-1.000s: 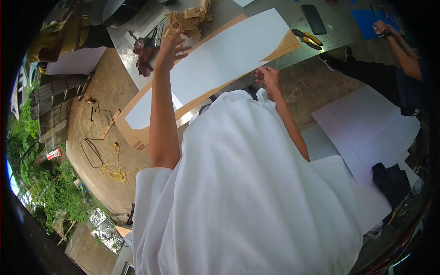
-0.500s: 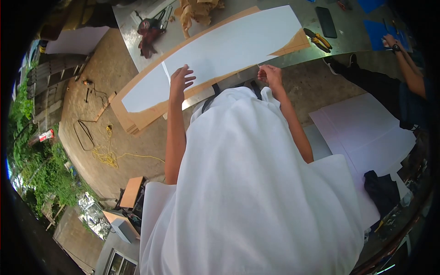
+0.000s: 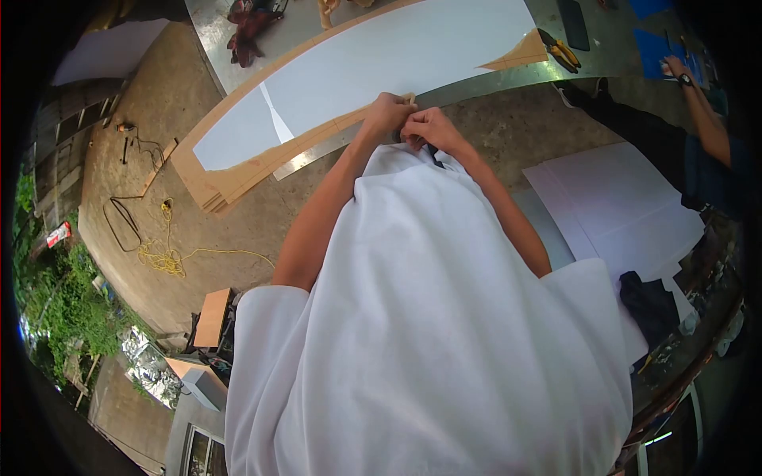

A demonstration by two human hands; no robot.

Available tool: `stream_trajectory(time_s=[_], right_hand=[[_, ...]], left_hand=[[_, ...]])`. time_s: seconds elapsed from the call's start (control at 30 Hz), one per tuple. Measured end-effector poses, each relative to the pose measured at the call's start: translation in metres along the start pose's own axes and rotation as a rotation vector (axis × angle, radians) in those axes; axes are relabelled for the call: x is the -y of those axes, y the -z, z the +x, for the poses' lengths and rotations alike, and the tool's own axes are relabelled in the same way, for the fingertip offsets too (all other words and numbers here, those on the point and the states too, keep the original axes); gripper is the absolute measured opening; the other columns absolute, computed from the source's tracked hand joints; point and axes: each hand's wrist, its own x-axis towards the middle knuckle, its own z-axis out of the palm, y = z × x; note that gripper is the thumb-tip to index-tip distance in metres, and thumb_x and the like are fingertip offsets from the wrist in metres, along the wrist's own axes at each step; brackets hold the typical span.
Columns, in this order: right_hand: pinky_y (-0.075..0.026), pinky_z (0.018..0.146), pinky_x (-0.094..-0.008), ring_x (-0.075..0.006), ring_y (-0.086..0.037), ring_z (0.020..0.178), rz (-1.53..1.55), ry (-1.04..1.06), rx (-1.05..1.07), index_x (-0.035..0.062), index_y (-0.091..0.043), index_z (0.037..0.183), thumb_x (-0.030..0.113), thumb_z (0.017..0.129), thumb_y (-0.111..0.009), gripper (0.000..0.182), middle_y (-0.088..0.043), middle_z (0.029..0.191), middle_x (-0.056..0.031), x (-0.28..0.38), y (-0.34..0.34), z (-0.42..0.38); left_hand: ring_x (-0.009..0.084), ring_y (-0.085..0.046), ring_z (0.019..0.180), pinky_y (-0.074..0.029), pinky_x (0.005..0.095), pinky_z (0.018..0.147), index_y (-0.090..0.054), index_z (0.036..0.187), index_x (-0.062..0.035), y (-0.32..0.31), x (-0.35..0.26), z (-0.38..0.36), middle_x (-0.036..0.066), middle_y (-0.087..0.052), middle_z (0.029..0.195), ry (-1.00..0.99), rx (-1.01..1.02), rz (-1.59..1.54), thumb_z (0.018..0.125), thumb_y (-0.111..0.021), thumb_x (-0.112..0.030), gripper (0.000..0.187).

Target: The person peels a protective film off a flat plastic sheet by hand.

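Observation:
My left hand [image 3: 389, 113] and my right hand [image 3: 431, 129] are close together at the near edge of the table, in front of my body. The fingers of both are curled and pinched; whatever lies between them is too small to make out. Just beyond them a long white sheet [image 3: 357, 71] lies over brown board [image 3: 230, 181], whose edge shows along the near side and at the left end. A narrow white strip [image 3: 276, 115] crosses the sheet on the left.
Pliers with yellow handles [image 3: 560, 49] and a dark phone [image 3: 573, 24] lie on the metal table [image 3: 524, 89]. Dark red gloves [image 3: 252, 30] lie at the back left. Another person's arm [image 3: 705, 119] is at the right. Large pale sheets [image 3: 615, 202] and a yellow cord [image 3: 163, 260] are lower down.
My left hand has moved right, from above the white sheet to beside my right hand. My right hand has shifted slightly left. The view has shifted a little, so the table sits higher.

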Motion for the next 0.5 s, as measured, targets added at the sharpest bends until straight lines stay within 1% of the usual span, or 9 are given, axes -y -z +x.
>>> stream_trajectory(time_s=[0.07, 0.1, 0.2, 0.27, 0.3, 0.37, 0.4, 0.47, 0.5], right_hand=[[-0.046, 0.058, -0.0231, -0.0083, -0.056, 0.06, -0.089, 0.08, 0.004, 0.0016, -0.065, 0.072, 0.021, 0.084, -0.066, 0.022, -0.062, 0.065, -0.0036, -0.005, -0.014, 0.0], [-0.046, 0.058, -0.0231, -0.0083, -0.056, 0.06, -0.088, 0.076, 0.0, 0.0016, -0.065, 0.072, 0.021, 0.084, -0.066, 0.022, -0.062, 0.065, -0.0036, -0.007, -0.019, 0.001], [-0.049, 0.063, -0.0261, -0.0109, -0.061, 0.066, -0.135, 0.104, -0.086, 0.0023, -0.066, 0.07, 0.023, 0.081, -0.07, 0.024, -0.065, 0.067, -0.0041, -0.011, -0.027, 0.004], [-0.048, 0.061, -0.0249, -0.0129, -0.06, 0.061, -0.315, 0.145, -0.468, 0.001, -0.067, 0.081, 0.019, 0.084, -0.069, 0.019, -0.063, 0.064, -0.0025, -0.016, -0.031, 0.008], [-0.048, 0.061, -0.0249, -0.0129, -0.06, 0.061, -0.322, 0.15, -0.465, 0.001, -0.067, 0.081, 0.019, 0.084, -0.069, 0.019, -0.063, 0.064, -0.0025, -0.017, -0.032, 0.01], [-0.05, 0.075, -0.0317, -0.0244, -0.065, 0.081, -0.597, 0.297, -0.666, 0.0018, -0.067, 0.096, 0.02, 0.085, -0.065, 0.021, -0.067, 0.087, -0.0102, -0.028, -0.031, 0.015], [-0.05, 0.075, -0.0317, -0.0244, -0.065, 0.081, -0.604, 0.301, -0.661, 0.0018, -0.067, 0.096, 0.02, 0.085, -0.065, 0.021, -0.067, 0.087, -0.0102, -0.031, -0.033, 0.017], [-0.046, 0.089, -0.0392, -0.0351, -0.055, 0.111, -1.015, 0.581, -0.779, 0.0037, -0.065, 0.109, 0.021, 0.085, -0.064, 0.03, -0.06, 0.115, -0.0157, -0.032, -0.039, 0.021], [-0.046, 0.089, -0.0392, -0.0351, -0.055, 0.111, -1.022, 0.587, -0.768, 0.0037, -0.065, 0.109, 0.021, 0.085, -0.064, 0.03, -0.06, 0.115, -0.0157, -0.033, -0.042, 0.023]], left_hand=[[0.016, -0.051, 0.047, -0.044, 0.0297, 0.049, -0.067, 0.073, 0.0039, 0.013, 0.009, -0.009, 0.007, -0.056, 0.055, -0.075, -0.074, 0.076, 0.081, -0.061, -0.02, 0.027], [0.016, -0.051, 0.047, -0.044, 0.0297, 0.049, -0.067, 0.073, 0.0039, 0.021, 0.014, -0.014, 0.007, -0.056, 0.055, -0.072, -0.069, 0.075, 0.081, -0.061, -0.02, 0.027], [0.0147, -0.049, 0.047, -0.04, 0.0293, 0.046, -0.065, 0.07, 0.0026, 0.053, 0.018, -0.033, 0.007, -0.054, 0.055, -0.011, -0.084, -0.111, 0.078, -0.058, -0.014, 0.02], [0.0132, -0.046, 0.047, -0.036, 0.0295, 0.045, -0.058, 0.064, 0.0015, 0.074, 0.032, -0.039, 0.005, -0.05, 0.053, -0.034, -0.034, -0.038, 0.079, -0.058, -0.013, 0.021], [0.0132, -0.046, 0.047, -0.036, 0.0295, 0.045, -0.058, 0.064, 0.0015, 0.086, 0.039, -0.042, 0.005, -0.05, 0.053, -0.04, -0.038, -0.043, 0.079, -0.058, -0.013, 0.021], [0.01, -0.043, 0.053, -0.037, 0.0256, 0.051, -0.054, 0.065, -0.0045, 0.105, 0.043, -0.064, 0.0, -0.045, 0.057, -0.028, 0.067, 0.002, 0.085, -0.057, -0.016, 0.023], [0.01, -0.043, 0.053, -0.037, 0.0256, 0.051, -0.054, 0.065, -0.0045, 0.114, 0.045, -0.074, 0.0, -0.045, 0.057, -0.032, 0.062, -0.005, 0.085, -0.057, -0.016, 0.023], [0.0093, -0.042, 0.053, -0.037, 0.0253, 0.052, -0.054, 0.065, -0.0063, 0.131, 0.052, -0.09, -0.001, -0.044, 0.056, 0.032, 0.063, -0.022, 0.086, -0.058, -0.018, 0.024], [0.0093, -0.042, 0.053, -0.037, 0.0253, 0.052, -0.054, 0.065, -0.0063, 0.139, 0.055, -0.098, -0.001, -0.044, 0.056, 0.03, 0.055, -0.032, 0.086, -0.058, -0.018, 0.024]])
